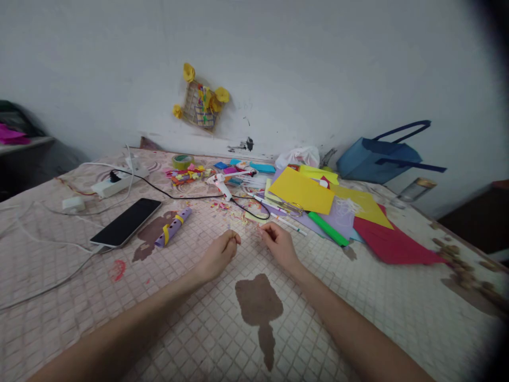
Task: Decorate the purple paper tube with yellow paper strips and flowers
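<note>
My left hand (222, 252) is closed over the table, fingers curled in; whether anything is in them is hidden. Close by on the right, my right hand (279, 245) pinches thumb and forefinger together at a tiny pinkish bit, too small to name. The two hands are apart. Beyond them lie small paper scraps (222, 206) and a white hot glue gun (220, 185) with a black cord. Left of my left hand rests a purple paper roll (174, 228) with a yellow strip wound round it.
A phone (127, 223) on a cable and a white power strip (119, 181) occupy the left. Yellow paper (302, 188), red paper (392, 241), scissors (292, 207) and a green roll (328, 229) lie right. A blue bag (374, 159) and a glass jar (415, 189) stand farther back.
</note>
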A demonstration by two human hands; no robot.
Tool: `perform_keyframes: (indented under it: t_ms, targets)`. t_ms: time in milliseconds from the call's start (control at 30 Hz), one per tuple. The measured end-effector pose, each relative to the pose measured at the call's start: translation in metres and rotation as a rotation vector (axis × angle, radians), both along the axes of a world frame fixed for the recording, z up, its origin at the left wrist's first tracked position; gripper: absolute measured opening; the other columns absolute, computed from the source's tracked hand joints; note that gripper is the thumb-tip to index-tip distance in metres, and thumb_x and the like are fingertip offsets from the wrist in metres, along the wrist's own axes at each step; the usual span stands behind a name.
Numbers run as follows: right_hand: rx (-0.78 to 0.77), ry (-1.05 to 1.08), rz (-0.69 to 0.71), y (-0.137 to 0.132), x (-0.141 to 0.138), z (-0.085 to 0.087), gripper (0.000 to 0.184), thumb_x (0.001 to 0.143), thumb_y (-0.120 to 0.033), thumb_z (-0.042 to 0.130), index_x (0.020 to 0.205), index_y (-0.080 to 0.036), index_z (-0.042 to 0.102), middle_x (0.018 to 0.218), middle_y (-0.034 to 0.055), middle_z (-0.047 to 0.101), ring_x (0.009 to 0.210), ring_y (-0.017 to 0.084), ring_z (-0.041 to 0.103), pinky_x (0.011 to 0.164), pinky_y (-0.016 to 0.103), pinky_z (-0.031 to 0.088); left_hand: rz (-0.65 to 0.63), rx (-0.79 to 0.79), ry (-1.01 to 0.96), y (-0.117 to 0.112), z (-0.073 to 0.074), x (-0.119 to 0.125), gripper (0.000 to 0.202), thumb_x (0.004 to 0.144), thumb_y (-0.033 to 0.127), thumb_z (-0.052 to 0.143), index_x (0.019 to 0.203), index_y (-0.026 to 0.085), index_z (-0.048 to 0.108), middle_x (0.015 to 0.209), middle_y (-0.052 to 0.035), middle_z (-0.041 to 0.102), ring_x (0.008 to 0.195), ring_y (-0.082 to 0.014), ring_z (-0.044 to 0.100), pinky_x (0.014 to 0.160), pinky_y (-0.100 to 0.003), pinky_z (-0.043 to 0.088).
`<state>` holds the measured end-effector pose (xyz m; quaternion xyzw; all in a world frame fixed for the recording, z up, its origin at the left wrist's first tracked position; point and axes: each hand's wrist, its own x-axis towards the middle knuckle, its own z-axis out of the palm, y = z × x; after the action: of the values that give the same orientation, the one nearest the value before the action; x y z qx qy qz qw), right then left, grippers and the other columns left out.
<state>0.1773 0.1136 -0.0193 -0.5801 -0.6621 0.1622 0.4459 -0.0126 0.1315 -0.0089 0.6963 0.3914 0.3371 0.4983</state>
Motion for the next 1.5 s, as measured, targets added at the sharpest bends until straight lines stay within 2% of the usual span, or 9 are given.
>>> perform_keyframes:
  t_ms: [133, 400, 567, 800, 933, 1067, 1167, 1267, 1500]
  targets:
    - [0.017, -0.134, -0.025, 0.018, 0.009, 0.004, 0.012, 0.08, -0.026, 0.047, 0.08, -0.02, 0.057, 0.076, 0.0017, 0.059, 0.066, 0.014, 0.052, 0.062, 0.025, 0.04, -0.012, 0.064, 0.07, -0.001, 0.007, -0.002, 0.024, 0.084, 0.03, 0.035, 0.084, 0.017, 0.054, 0.048, 0.0071, 0.033, 0.041, -0.009, 0.03, 0.043, -0.021, 0.025]
    - [0.029, -0.466, -0.135, 0.064, -0.017, 0.01, 0.008, 0.073, -0.025, 0.055, 0.079, -0.02, 0.056, 0.092, 0.0062, 0.057, 0.084, 0.02, 0.052, 0.065, 0.027, 0.037, -0.007, 0.164, 0.227, -0.004, 0.009, -0.001, 0.041, 0.087, 0.039, 0.032, 0.054, 0.018, 0.044, 0.05, 0.0025, 0.044, 0.05, -0.011, 0.041, 0.051, -0.023, 0.028]
    - [0.016, -0.413, -0.166, 0.074, -0.017, 0.006, 0.01, 0.076, -0.023, 0.048, 0.07, -0.019, 0.055, 0.076, 0.0047, 0.057, 0.068, 0.017, 0.05, 0.057, 0.026, 0.033, -0.018, 0.176, 0.231, -0.006, 0.007, -0.001, 0.042, 0.086, 0.041, 0.033, 0.054, 0.018, 0.046, 0.048, 0.0029, 0.045, 0.047, -0.0105, 0.041, 0.049, -0.023, 0.028]
    - [0.023, -0.265, -0.169, 0.065, 0.02, 0.007, 0.022, 0.082, -0.028, 0.039, 0.069, -0.017, 0.053, 0.059, 0.0001, 0.053, 0.055, 0.013, 0.048, 0.053, 0.023, 0.035, -0.036, 0.117, 0.22, -0.012, 0.015, -0.002, 0.043, 0.085, 0.042, 0.036, 0.049, 0.018, 0.04, 0.041, 0.0033, 0.044, 0.039, -0.0088, 0.039, 0.043, -0.022, 0.027]
    - [0.025, -0.25, -0.116, 0.056, 0.025, 0.007, 0.018, 0.08, -0.03, 0.044, 0.072, -0.017, 0.054, 0.066, 0.0006, 0.056, 0.059, 0.013, 0.051, 0.056, 0.023, 0.038, -0.081, 0.06, 0.129, -0.013, 0.008, 0.0, 0.026, 0.083, 0.035, 0.042, 0.066, 0.017, 0.05, 0.055, 0.002, 0.055, 0.042, -0.0074, 0.045, 0.043, -0.019, 0.031]
    - [0.014, -0.311, -0.081, 0.06, 0.005, 0.007, 0.014, 0.071, -0.031, 0.059, 0.078, -0.02, 0.056, 0.079, 0.0018, 0.057, 0.071, 0.015, 0.053, 0.061, 0.024, 0.038, -0.146, 0.008, 0.018, -0.011, -0.001, 0.001, 0.017, 0.081, 0.024, 0.041, 0.087, 0.016, 0.054, 0.066, 0.0007, 0.059, 0.044, -0.0061, 0.047, 0.045, -0.018, 0.036]
    - [-0.003, -0.357, -0.12, 0.068, -0.011, 0.006, 0.011, 0.07, -0.029, 0.06, 0.077, -0.02, 0.057, 0.087, 0.0037, 0.056, 0.073, 0.016, 0.052, 0.06, 0.025, 0.036, -0.169, -0.003, 0.008, -0.009, -0.001, 0.001, 0.018, 0.081, 0.023, 0.04, 0.087, 0.015, 0.055, 0.066, 0.0002, 0.059, 0.045, -0.0057, 0.047, 0.045, -0.017, 0.037]
    - [0.001, -0.313, -0.145, 0.076, -0.015, 0.006, 0.007, 0.073, -0.024, 0.055, 0.067, -0.019, 0.055, 0.08, 0.0039, 0.055, 0.069, 0.016, 0.05, 0.058, 0.025, 0.035, -0.159, 0.001, 0.016, -0.009, 0.002, 0.0, 0.017, 0.081, 0.024, 0.041, 0.086, 0.015, 0.055, 0.064, 0.0008, 0.057, 0.044, -0.0055, 0.046, 0.045, -0.017, 0.037]
    - [0.058, -0.08, -0.127, 0.062, 0.016, 0.019, 0.015, 0.077, -0.026, 0.047, 0.066, -0.018, 0.053, 0.063, 0.0004, 0.052, 0.06, 0.014, 0.049, 0.058, 0.026, 0.038, -0.132, -0.057, -0.051, -0.007, 0.001, 0.001, 0.015, 0.079, 0.025, 0.044, 0.082, 0.014, 0.055, 0.06, 0.0014, 0.056, 0.043, -0.0055, 0.047, 0.044, -0.017, 0.036]
